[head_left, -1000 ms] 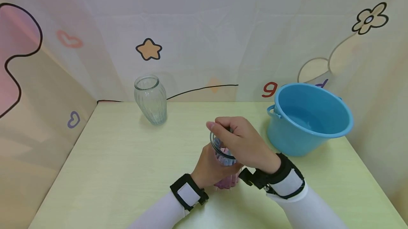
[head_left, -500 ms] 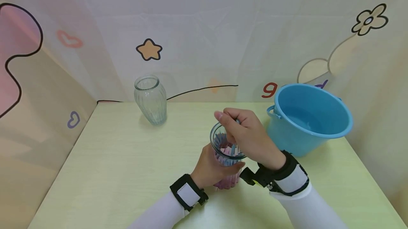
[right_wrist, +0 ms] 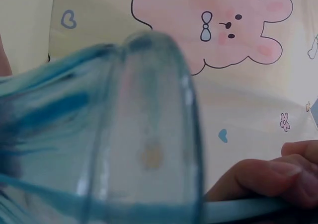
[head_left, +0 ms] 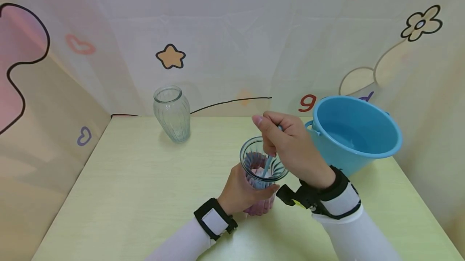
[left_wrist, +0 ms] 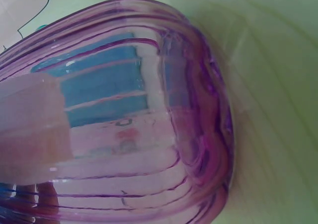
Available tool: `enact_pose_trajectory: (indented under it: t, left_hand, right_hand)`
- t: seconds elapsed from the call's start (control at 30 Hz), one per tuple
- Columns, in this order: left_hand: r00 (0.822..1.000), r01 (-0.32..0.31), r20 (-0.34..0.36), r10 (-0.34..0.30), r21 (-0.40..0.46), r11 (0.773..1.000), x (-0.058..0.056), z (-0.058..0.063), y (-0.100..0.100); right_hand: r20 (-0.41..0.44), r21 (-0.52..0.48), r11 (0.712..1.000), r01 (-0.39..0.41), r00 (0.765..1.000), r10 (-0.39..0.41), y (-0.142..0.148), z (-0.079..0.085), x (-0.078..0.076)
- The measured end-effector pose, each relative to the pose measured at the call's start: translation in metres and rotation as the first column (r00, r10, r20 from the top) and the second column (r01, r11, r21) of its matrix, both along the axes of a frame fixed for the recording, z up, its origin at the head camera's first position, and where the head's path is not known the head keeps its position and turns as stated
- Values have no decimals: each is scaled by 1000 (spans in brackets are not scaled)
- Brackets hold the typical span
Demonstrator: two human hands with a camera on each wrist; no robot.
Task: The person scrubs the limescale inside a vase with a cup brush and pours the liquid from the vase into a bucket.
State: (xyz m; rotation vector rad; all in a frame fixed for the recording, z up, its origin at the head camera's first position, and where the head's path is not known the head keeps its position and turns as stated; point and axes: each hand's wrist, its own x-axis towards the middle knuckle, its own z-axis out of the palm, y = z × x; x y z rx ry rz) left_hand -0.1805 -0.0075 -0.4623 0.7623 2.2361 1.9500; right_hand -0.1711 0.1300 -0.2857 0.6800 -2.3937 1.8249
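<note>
A ribbed glass vase, tinted blue at the top and pink-purple at the base, stands near the middle of the table. My left hand grips its side, and the pinkish lower glass fills much of the left wrist view. Above the rim, my right hand holds a thin light-blue stick-like handle that slants down into the vase. In the right wrist view the handle runs from the curled fingers across the mouth. I cannot tell what its lower end is.
A clear ribbed glass vase stands at the back left of the table. To the right, close behind my right hand, is a light-blue bucket with a side handle. A printed cloth backdrop hangs behind the table.
My right hand has risen and moved right, drawing more of the blue handle up out of the vase. My left hand stays in place on the vase.
</note>
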Motion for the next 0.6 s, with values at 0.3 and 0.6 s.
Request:
enact_pose_trajectory:
  t: [0.3,0.6]
  left_hand:
    - [1000,-4,19,4,-38,999,1,1,-1]
    - [1000,-7,30,8,-48,999,1,1,-1]
  right_hand:
    - [0,-17,1000,-1,1000,1,1,8,2]
    - [10,-15,1000,-7,1000,7,1,8,3]
